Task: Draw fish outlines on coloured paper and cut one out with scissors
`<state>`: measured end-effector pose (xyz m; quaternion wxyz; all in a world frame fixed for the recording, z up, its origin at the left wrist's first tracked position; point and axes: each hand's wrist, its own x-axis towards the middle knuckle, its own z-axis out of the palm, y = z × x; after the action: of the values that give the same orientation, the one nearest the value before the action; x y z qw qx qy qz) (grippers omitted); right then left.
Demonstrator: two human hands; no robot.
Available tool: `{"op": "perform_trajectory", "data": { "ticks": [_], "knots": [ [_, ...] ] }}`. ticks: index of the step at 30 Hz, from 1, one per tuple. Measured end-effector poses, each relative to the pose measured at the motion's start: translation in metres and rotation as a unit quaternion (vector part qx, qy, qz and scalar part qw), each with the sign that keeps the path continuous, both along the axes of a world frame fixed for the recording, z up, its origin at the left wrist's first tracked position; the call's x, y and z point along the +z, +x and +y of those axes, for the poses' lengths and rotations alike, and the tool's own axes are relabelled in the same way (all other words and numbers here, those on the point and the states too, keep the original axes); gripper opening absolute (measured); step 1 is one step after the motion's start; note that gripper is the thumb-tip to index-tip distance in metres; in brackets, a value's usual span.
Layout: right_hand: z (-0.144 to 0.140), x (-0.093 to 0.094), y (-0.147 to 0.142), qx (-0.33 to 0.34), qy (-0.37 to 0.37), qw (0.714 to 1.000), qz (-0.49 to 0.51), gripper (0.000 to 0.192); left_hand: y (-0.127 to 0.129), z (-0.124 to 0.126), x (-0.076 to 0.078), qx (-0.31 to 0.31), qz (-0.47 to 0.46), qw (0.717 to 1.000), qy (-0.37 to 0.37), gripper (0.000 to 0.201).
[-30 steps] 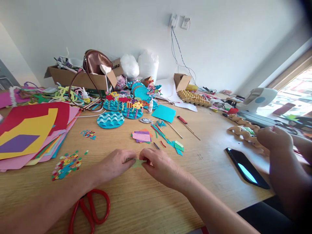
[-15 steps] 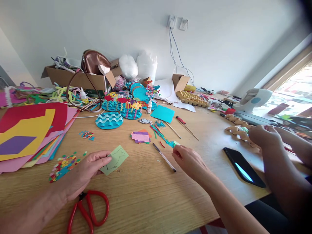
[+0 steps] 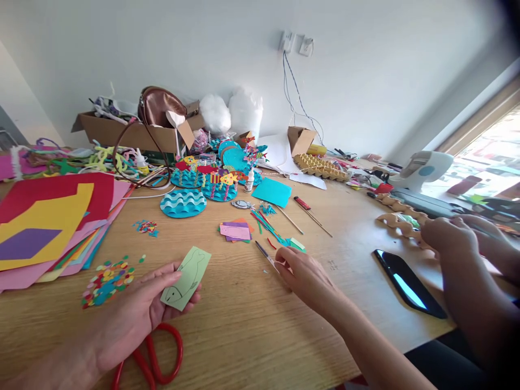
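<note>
My left hand (image 3: 152, 303) holds a piece of light green paper (image 3: 187, 277) with a fish drawn on it in dark line, thumb on top and fingers underneath. My right hand (image 3: 303, 276) is at a pen (image 3: 266, 252) lying on the table, its fingertips closed on the barrel and covering the rear part. Below my left hand lie red-handled scissors (image 3: 174, 346), their blades hidden under the hand. Beyond the right hand rests a small light green paper piece (image 3: 298, 244) beside blue strips (image 3: 278, 234).
Confetti dots (image 3: 108, 281) and stacked coloured sheets (image 3: 44, 238) lie at left. Small coloured cards (image 3: 235, 231), a blue wavy disc (image 3: 183, 203) and a glue bottle (image 3: 249, 180) stand beyond. At right are a phone (image 3: 408, 284) and another person's hands (image 3: 450, 235).
My left hand has turned the fish paper more upright, showing the head. My right hand has let go of the small green paper, leaving it on the table, and moved left onto the pen.
</note>
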<state>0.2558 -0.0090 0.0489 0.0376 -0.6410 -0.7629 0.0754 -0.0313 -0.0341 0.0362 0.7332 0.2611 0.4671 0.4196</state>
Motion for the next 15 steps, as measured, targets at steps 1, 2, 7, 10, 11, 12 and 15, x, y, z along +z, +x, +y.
{"op": "perform_trajectory", "data": {
  "ticks": [1,2,7,10,11,12,15],
  "knots": [
    [0.001,0.0,-0.002,0.011,-0.003,1.0,-0.005,0.014,0.0,0.0,0.0,-0.001,-0.005,1.0,-0.003,0.034],
    [0.002,0.001,-0.004,0.021,-0.008,1.0,-0.009,0.013,0.0,0.0,-0.001,-0.003,-0.009,1.0,-0.006,0.034],
    [0.009,0.001,-0.011,-0.009,0.006,0.999,-0.034,0.02,-0.002,0.001,-0.009,-0.02,-0.02,1.0,-0.004,0.035],
    [0.016,-0.004,-0.011,-0.03,0.012,0.998,-0.057,0.024,-0.003,0.002,-0.014,-0.011,-0.02,1.0,0.002,0.038],
    [0.019,-0.007,-0.011,-0.024,0.006,0.998,-0.061,0.023,-0.003,0.002,-0.015,-0.007,-0.018,1.0,0.005,0.038],
    [0.021,-0.009,-0.011,-0.019,0.004,0.998,-0.064,0.023,-0.002,0.002,-0.015,-0.005,-0.016,1.0,0.006,0.037],
    [0.026,-0.013,-0.01,-0.012,0.004,0.998,-0.069,0.021,0.001,0.003,-0.013,-0.008,-0.019,1.0,-0.003,0.035]
  ]
}}
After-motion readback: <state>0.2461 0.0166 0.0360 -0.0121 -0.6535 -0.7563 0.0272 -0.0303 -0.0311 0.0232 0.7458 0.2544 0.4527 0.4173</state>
